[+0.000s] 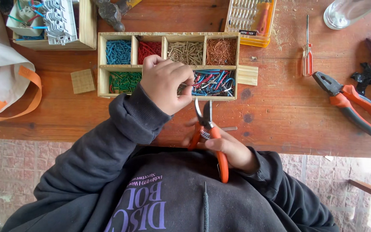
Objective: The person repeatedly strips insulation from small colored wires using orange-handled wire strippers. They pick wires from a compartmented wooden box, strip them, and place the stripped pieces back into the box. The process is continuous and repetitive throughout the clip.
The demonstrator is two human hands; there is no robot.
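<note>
Head view: wooden compartment box (pixel 102 64) of sorted wire pieces (pixel 213 81).

Pliers (pixel 352 103), screwdriver (pixel 307 55), glass (pixel 344 13), bit case (pixel 250 19).

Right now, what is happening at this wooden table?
A person in a dark hoodie sits at the wooden table. The left hand pinches something thin over a wooden box with compartments of sorted wire pieces in blue, red, green and copper. The right hand holds orange cutters, blades open and pointing up toward the left hand. Orange pliers and a screwdriver lie unused on the right.
</note>
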